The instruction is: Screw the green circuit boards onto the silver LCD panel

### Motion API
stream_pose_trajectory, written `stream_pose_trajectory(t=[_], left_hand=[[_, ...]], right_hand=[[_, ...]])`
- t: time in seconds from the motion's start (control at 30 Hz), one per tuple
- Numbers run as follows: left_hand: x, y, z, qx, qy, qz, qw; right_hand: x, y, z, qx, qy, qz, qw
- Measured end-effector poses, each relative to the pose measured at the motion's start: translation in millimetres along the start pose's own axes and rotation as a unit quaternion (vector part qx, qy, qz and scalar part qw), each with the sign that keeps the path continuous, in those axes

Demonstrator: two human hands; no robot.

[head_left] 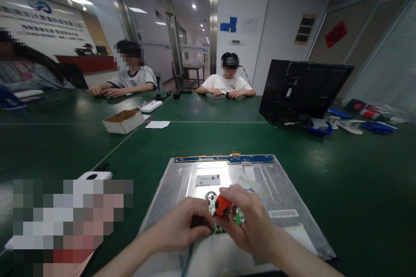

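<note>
The right hand [250, 218] is clasped on an orange-and-black handle [223, 205] above the green circuit board [219, 228], between the metal panel [182, 190]'s left and right edges. The left hand [185, 225] bends beside it — its grip I cannot tell. A barcode sticker [283, 214] (print too small to read) sits toward the right edge.

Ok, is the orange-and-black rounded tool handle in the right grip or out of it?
In: the right grip pinches the orange-and-black rounded tool handle from above and below.
</note>
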State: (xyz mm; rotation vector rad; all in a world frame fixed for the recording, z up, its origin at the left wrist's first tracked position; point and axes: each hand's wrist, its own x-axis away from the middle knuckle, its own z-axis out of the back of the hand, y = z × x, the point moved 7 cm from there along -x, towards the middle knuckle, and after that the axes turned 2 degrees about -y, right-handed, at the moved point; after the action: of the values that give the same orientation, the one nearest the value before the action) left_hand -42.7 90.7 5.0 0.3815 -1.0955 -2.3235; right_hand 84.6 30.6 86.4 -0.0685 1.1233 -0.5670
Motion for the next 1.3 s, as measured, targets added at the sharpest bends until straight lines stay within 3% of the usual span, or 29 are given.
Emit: stream_pose_trajectory(t=[0.7,0.87,0.97,1.1,1.2,1.3], left_hand=[[-0.5,-5.0,-3.7,0.014,-0.013,0.013,1.0],[1.0,-0.7,-2.7,0.014,-0.024,0.033,0.999],[1.4,0.9,0.1,0.012,-0.019,0.047,0.999],[1.9,-2.4,4.8,0.054,0.0,0.04,0.998],[1.2,-4.9,13.5,0.115,0.031,0.025,0.993],[-2.0,-9.4,32.2,0.085,0.1,0.051,0.99]], right_hand=[[-0.9,-2.9,2.1,0.01,0.003,-0.001,1.0],[6.4,0.8,9.8,0.023,0.041,-0.01,0.999],[11.6,9.0,15.0,0.046,0.065,-0.041,0.996],[9.2,29.7,27.0,-0.024,0.095,-0.094,0.991],[9.9,62.0,44.4,-0.081,0.134,-0.203,0.967],[18.9,100.8,57.3,-0.156,0.148,-0.326,0.921]])
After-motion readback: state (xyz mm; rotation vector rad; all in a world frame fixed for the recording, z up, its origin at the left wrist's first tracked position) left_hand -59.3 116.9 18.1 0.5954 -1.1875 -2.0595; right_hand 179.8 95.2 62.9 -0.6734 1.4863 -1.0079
